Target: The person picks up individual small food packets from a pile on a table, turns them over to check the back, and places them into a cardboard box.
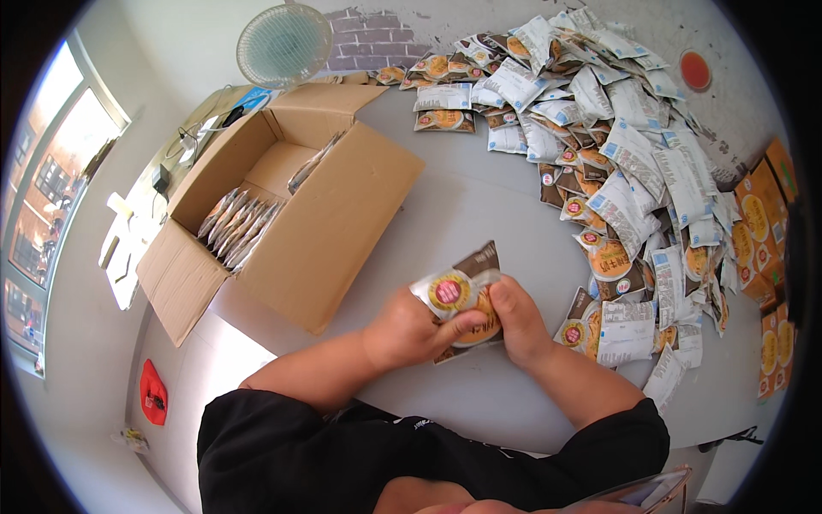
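Both my hands grip a brown-and-white printed food packet (463, 290) above the grey table, close to my chest. My left hand (406, 327) clasps its left side, thumb laid across the front. On the other side my right hand (521, 318) pinches the edge with the thumb uppermost. Whether a second packet lies behind it I cannot tell. Left of my hands stands an open cardboard box (327, 212), flaps folded out. A row of upright packets (237, 225) lines its near end, and a few more packets (314, 164) lean along its right wall.
A large heap of similar packets (632, 180) curves along the table's (449, 193) far and right side. Printed orange cartons (758, 225) stand at the right. Behind the box are a fan (284, 46) and a power strip with cables (192, 144). A red bag (153, 393) lies lower left.
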{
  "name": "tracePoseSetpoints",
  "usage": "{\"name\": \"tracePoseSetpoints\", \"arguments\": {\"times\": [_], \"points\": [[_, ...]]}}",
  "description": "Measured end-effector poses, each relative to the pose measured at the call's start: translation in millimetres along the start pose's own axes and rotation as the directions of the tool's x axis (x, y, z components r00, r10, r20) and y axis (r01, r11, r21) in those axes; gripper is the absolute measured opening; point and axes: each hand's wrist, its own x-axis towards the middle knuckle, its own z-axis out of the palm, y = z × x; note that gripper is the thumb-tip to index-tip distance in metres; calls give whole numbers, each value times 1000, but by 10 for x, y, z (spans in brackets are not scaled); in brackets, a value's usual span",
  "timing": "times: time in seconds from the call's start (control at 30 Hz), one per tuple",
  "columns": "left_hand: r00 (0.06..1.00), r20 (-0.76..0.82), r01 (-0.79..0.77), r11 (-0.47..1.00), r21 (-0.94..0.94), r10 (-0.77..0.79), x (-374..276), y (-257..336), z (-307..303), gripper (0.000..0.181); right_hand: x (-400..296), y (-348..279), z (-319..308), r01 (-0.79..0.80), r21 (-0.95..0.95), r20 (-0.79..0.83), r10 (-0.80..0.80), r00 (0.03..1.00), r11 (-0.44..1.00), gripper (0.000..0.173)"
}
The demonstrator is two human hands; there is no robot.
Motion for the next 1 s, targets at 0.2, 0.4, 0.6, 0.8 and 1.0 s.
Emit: {"name": "tracePoseSetpoints", "arguments": {"times": [0.2,0.4,0.6,0.8,1.0], "points": [[995,43,95,979,-179,-88,28,-102,-75,32,-15,-157,-68,-294,-114,276,314,908,949,48],[985,138,139,952,-274,-104,-1,-186,-77,39,37,-256,-82,-402,-222,361,458,812,888,38],[889,281,438,850,-292,-362,177,-149,-140,51,-74,-152,78,-258,-263,108,294,950,930,32],[801,313,534,371,-760,-510,120,-59,-53,33,-137,-70,134,-154,-449,165,251,954,880,34],[772,272,544,377,-749,-575,63,-157,28,33,-190,71,174,69,-437,298,72,952,897,36]]}}
